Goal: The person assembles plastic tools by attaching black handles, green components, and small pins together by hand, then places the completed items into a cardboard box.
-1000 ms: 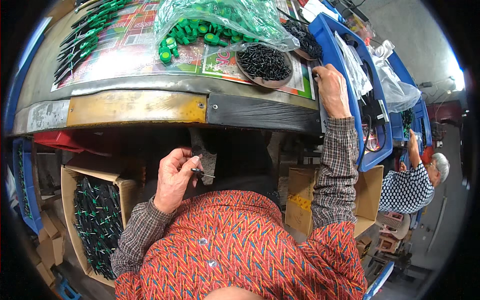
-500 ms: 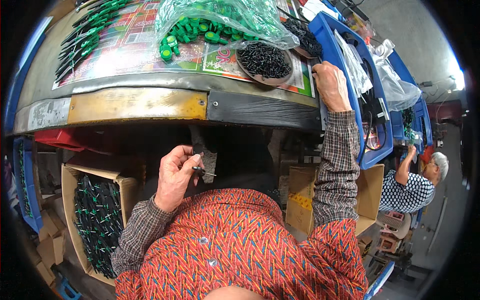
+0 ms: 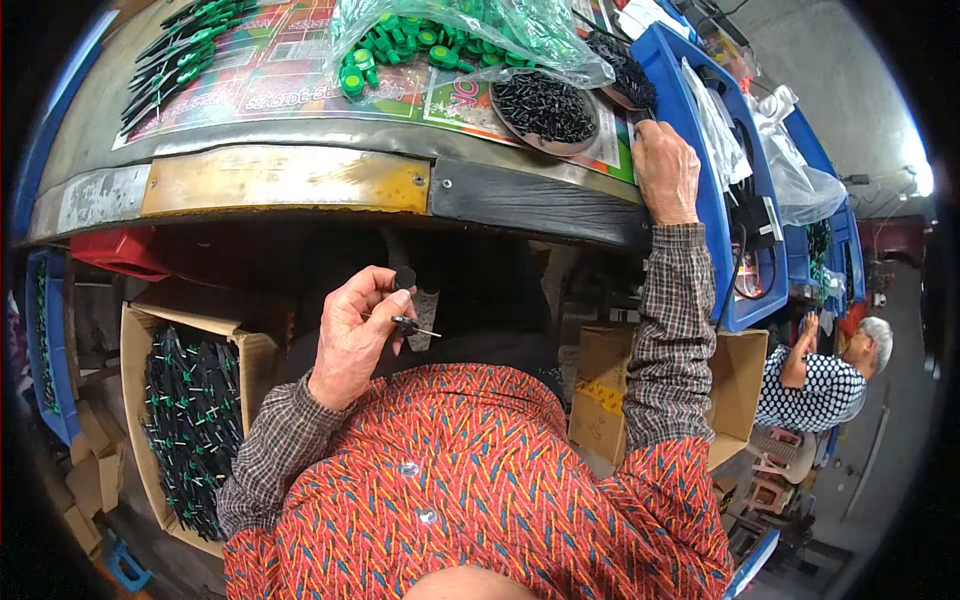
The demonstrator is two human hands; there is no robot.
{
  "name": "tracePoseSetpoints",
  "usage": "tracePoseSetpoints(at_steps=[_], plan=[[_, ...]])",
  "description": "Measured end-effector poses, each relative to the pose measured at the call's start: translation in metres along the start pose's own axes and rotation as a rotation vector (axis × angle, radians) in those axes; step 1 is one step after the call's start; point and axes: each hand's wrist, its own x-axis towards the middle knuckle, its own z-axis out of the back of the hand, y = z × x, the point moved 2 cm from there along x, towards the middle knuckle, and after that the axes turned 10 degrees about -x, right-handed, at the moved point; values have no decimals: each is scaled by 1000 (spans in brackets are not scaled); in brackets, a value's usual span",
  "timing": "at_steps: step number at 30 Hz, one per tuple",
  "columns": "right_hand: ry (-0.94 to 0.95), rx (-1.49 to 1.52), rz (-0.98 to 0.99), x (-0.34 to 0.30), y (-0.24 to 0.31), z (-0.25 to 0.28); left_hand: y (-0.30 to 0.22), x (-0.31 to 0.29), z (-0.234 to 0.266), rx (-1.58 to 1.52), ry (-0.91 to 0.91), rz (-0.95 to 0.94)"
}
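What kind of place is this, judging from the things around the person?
Probably a small assembly workshop: a worn workbench carries a bag of green plastic caps and a dish of black screws, and a cardboard box of finished black-and-green pieces stands below.

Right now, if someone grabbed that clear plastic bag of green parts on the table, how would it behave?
The bag would probably sag and shift, since its thin film is crumpled. It looks fairly heavy, being stuffed with many green parts. Some already lie loose at its mouth, so more might spill out.
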Motion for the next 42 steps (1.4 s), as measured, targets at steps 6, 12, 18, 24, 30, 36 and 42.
tracePoseSetpoints(at_steps=[6,12,18,24,30,36,42], plan=[[-85,130,-50,-7,-3,0,2,-4,2,-8,1,-6],[-194,518,-89,-11,17,38,-8,-5,-4,13,-12,0],[56,1126,-204,-43,83,93,-13,-8,-6,25,-14,16],[406,1541,-201,-76,136,97,-16,-16,-10,-124,-20,45],[575,1648,-172,-82,165,100,-17,-23,-8,-195,15,34],[669,1690,-183,-86,176,98,-13,-26,-5,-158,53,-69],[805,1602,-140,-79,174,102,-11,-28,0,-98,51,-25]])
